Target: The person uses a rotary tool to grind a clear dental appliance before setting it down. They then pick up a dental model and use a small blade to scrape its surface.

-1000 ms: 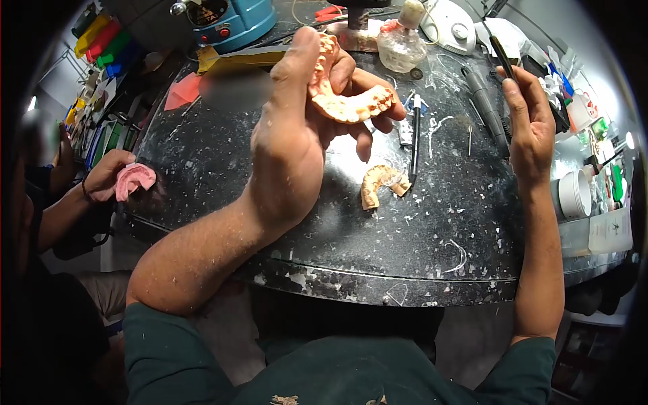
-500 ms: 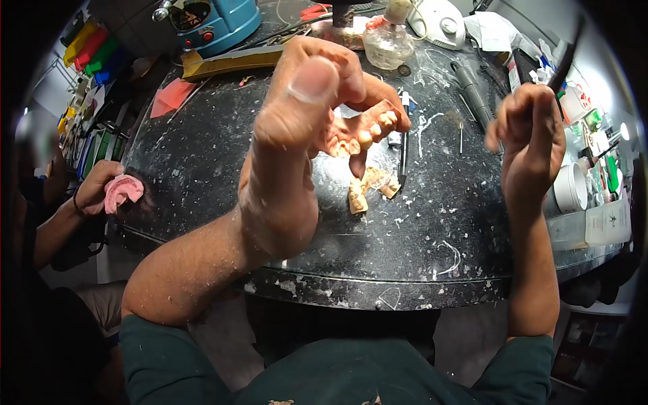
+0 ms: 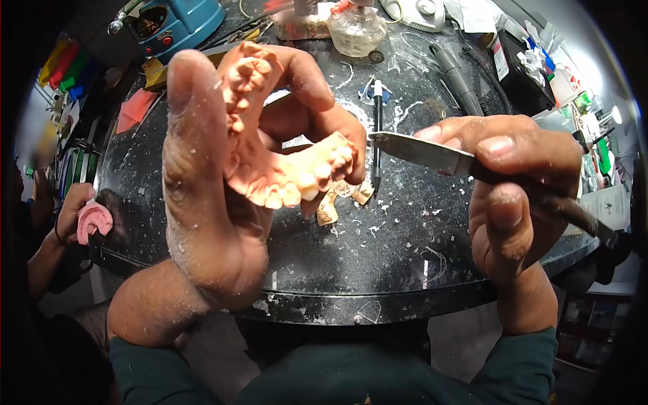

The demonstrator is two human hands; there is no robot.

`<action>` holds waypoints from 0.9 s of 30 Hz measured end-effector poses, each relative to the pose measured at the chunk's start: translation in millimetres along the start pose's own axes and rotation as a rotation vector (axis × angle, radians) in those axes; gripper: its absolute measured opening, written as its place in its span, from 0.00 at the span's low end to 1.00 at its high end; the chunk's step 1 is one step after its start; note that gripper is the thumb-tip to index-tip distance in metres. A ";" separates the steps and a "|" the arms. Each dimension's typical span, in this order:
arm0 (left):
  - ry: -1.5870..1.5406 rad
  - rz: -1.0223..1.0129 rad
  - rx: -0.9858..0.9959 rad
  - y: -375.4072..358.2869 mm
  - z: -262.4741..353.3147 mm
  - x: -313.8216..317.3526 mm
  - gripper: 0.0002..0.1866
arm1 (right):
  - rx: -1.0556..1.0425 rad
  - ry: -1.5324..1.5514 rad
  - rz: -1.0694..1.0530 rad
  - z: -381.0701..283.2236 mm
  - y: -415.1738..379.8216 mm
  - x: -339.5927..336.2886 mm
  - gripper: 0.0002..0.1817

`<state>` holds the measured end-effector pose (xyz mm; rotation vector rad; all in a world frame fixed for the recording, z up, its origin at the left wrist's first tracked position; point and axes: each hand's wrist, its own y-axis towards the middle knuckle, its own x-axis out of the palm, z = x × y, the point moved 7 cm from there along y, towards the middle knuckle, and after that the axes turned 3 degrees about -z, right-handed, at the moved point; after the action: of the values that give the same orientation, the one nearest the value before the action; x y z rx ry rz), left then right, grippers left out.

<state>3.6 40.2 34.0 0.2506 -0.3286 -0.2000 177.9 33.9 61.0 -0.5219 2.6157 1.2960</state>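
Note:
My left hand (image 3: 209, 202) grips an orange-pink dental cast (image 3: 270, 172), an arch with a row of teeth, between the thumb and the fingers. Its toothed side faces up and toward the camera. In my right hand (image 3: 520, 182) is a knife (image 3: 422, 151), its flat, worn blade pointing left. The blade's tip lies close to the cast's right end but apart from it. Beneath them on the table, partly hidden by my left hand, are pale yellow cast pieces (image 3: 328, 210). A black-and-white pen (image 3: 378, 128) lies behind the blade.
The black table (image 3: 378, 270) is speckled with white scraps. A glass burner (image 3: 358, 32), a grey handpiece (image 3: 456, 79) and a blue machine (image 3: 179, 27) stand or lie at the back. At the left, another person's hand (image 3: 72, 210) holds a pink dental impression (image 3: 94, 221).
My left hand has shifted left and tilted the cast so more teeth show. My right hand has come in from the right, the knife now pointing toward the cast.

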 end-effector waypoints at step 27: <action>0.234 0.058 0.051 -3.4 -0.2 -8.9 0.37 | -0.180 -0.199 -0.274 -20.0 0.7 27.7 0.09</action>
<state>-5.1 39.1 30.3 0.3115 -0.1084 -0.1034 152.1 12.0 65.1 -0.7101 2.1918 1.4162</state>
